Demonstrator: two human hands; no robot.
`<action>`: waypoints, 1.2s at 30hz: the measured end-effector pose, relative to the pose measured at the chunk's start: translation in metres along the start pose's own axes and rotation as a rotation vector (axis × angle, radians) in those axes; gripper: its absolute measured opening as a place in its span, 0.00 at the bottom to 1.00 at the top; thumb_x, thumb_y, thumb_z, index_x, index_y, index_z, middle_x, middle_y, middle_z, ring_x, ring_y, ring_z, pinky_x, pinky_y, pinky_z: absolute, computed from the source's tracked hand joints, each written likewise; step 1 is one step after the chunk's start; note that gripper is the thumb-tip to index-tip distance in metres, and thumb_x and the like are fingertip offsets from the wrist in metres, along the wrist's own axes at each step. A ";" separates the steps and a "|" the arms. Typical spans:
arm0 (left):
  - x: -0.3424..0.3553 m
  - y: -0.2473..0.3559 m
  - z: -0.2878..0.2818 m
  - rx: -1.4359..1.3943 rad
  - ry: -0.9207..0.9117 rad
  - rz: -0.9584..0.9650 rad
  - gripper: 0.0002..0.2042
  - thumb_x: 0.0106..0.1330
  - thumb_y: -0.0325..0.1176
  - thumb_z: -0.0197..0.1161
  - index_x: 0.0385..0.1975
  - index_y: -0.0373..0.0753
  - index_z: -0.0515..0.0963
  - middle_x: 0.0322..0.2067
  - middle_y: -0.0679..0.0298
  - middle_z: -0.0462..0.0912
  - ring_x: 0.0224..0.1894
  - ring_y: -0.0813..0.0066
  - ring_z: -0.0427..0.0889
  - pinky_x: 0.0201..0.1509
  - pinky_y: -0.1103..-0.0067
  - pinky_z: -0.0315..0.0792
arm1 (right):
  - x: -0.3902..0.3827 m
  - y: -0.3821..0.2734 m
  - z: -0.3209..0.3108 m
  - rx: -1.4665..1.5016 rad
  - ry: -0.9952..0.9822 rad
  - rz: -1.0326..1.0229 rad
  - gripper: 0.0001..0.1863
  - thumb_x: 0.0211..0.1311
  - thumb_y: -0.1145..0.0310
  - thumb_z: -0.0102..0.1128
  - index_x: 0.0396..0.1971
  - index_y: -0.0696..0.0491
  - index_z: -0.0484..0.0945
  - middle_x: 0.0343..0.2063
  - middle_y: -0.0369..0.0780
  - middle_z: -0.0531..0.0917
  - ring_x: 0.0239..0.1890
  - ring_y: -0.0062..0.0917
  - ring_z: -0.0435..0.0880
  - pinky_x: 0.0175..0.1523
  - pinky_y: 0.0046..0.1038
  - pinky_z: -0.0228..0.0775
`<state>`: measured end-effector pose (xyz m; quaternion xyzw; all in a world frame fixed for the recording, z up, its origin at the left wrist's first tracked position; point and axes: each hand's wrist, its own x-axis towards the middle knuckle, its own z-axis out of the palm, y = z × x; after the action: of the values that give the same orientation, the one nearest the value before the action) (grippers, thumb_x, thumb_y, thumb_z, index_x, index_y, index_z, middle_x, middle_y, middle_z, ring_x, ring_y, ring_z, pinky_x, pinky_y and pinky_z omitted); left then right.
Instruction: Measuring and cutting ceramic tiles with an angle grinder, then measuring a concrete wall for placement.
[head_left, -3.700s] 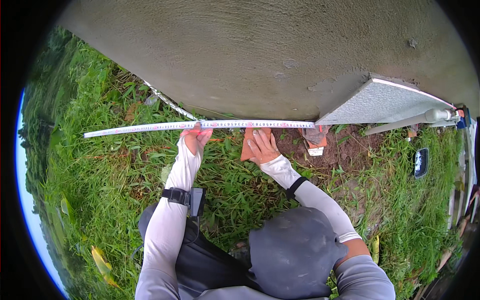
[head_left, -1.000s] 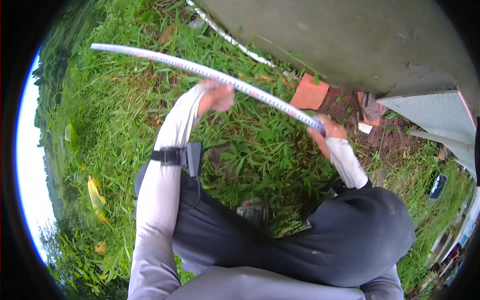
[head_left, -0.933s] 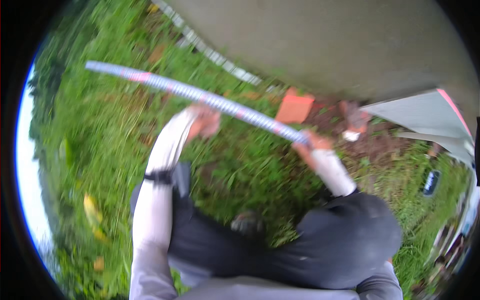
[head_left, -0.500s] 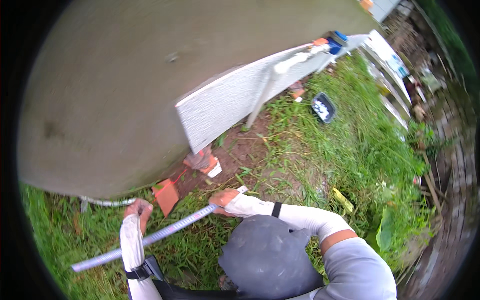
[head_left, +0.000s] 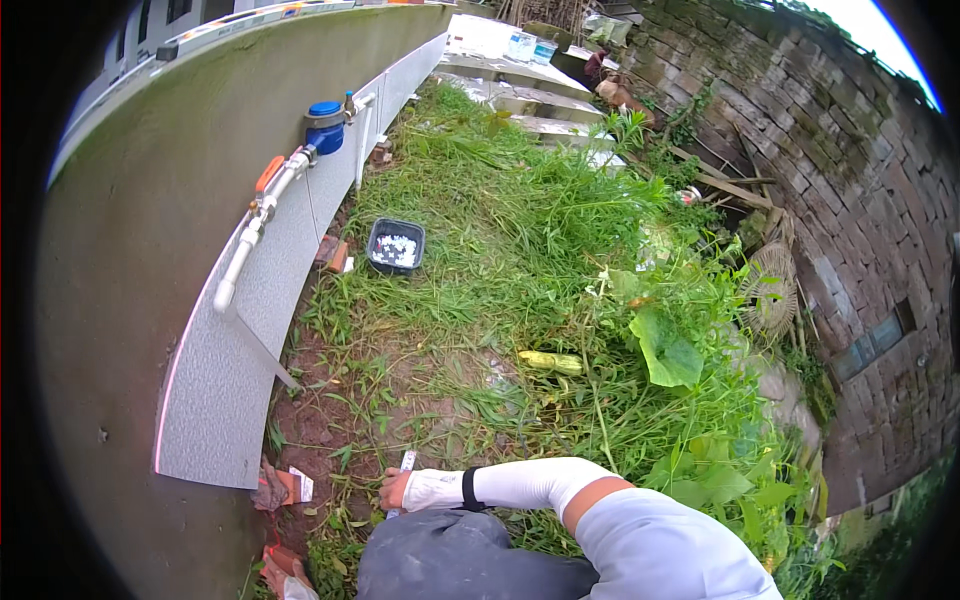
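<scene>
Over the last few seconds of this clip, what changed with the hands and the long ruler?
The view swung right, along the wall toward the yard. The left hand, which had gripped the long ruler, is now out of view. Only the ruler's end shows, with the right hand at it near the ground; whether its fingers grip it is unclear. The grey panel stays against the wall, brick pieces at its foot.

Under us we see rough ground covered with long green grass and patches of bare reddish-brown soil next to the wall. A small dark rectangular plastic tray with pale pieces inside stands on the grass. Near it a broken orange-red brick lies on the soil. A yellowish-green oblong husk rests in the grass further right. Two more orange-red brick fragments lie on the soil at the wall's foot.
</scene>
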<state>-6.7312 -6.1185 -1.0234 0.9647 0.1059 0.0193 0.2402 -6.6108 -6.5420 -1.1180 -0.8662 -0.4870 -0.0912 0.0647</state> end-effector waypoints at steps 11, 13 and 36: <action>-0.024 -0.022 -0.012 0.246 -0.054 -0.371 0.41 0.55 0.46 0.70 0.68 0.37 0.62 0.63 0.43 0.67 0.66 0.43 0.63 0.72 0.60 0.55 | 0.076 -0.022 -0.117 0.300 -0.129 -0.015 0.10 0.44 0.64 0.60 0.30 0.47 0.75 0.32 0.35 0.77 0.42 0.30 0.77 0.49 0.32 0.65; -0.034 -0.036 -0.005 0.347 0.064 -0.259 0.40 0.55 0.43 0.71 0.68 0.40 0.62 0.61 0.44 0.67 0.63 0.43 0.65 0.69 0.61 0.60 | 0.084 -0.017 -0.126 0.388 -0.090 -0.052 0.18 0.38 0.60 0.64 0.34 0.49 0.76 0.33 0.36 0.77 0.42 0.31 0.76 0.49 0.34 0.65; -0.026 0.034 -0.017 0.298 0.009 -0.493 0.47 0.42 0.58 0.76 0.65 0.51 0.63 0.58 0.54 0.66 0.66 0.48 0.61 0.63 0.52 0.64 | 0.169 0.061 -0.370 0.504 0.080 0.140 0.17 0.60 0.62 0.65 0.44 0.56 0.80 0.41 0.47 0.84 0.45 0.43 0.83 0.51 0.38 0.76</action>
<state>-6.7513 -6.1451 -0.9919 0.9345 0.3399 -0.0509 0.0927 -6.5081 -6.5071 -0.7215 -0.8502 -0.4302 0.0034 0.3035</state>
